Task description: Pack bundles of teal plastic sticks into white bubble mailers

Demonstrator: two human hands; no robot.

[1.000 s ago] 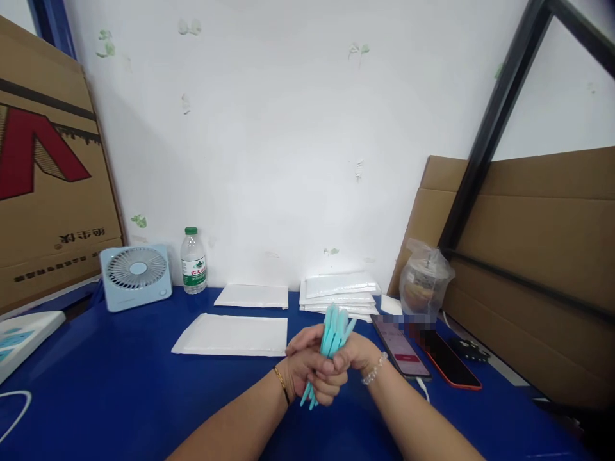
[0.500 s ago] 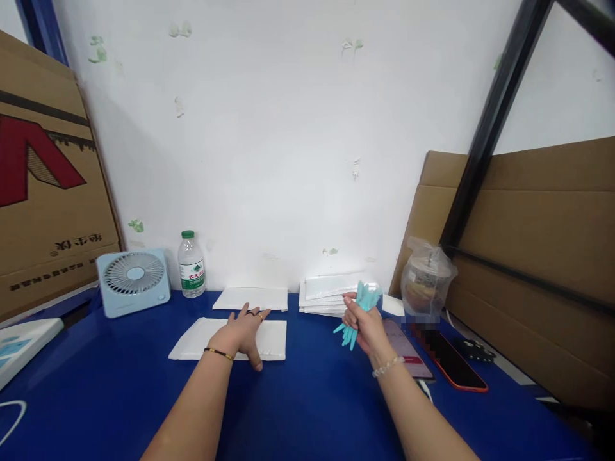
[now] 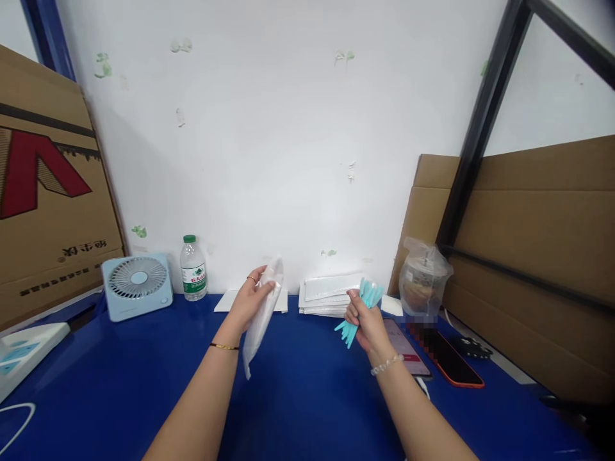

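My left hand (image 3: pixel 250 298) grips a white padded envelope (image 3: pixel 261 320) by its upper end and holds it off the blue table (image 3: pixel 120 384), so that it hangs down edge-on. My right hand (image 3: pixel 365 320) is closed round a bundle of teal plastic sticks (image 3: pixel 361 306), raised above the table to the right. The two hands are well apart. Behind them lie another flat white envelope (image 3: pixel 230 301) and a stack of white envelopes (image 3: pixel 327 294) against the wall.
A small light-blue fan (image 3: pixel 137 285) and a water bottle (image 3: pixel 193 268) stand at the back left. Two phones (image 3: pixel 432 358) lie at the right, behind them a bagged drink cup (image 3: pixel 423 278). Cardboard sheets (image 3: pixel 48 179) lean on both sides. A white power strip (image 3: pixel 24 352) is at far left.
The hands parted from the shared bundle. The right kept the teal sticks and moved right. The left reached to the flat envelope on the table and has lifted it up.
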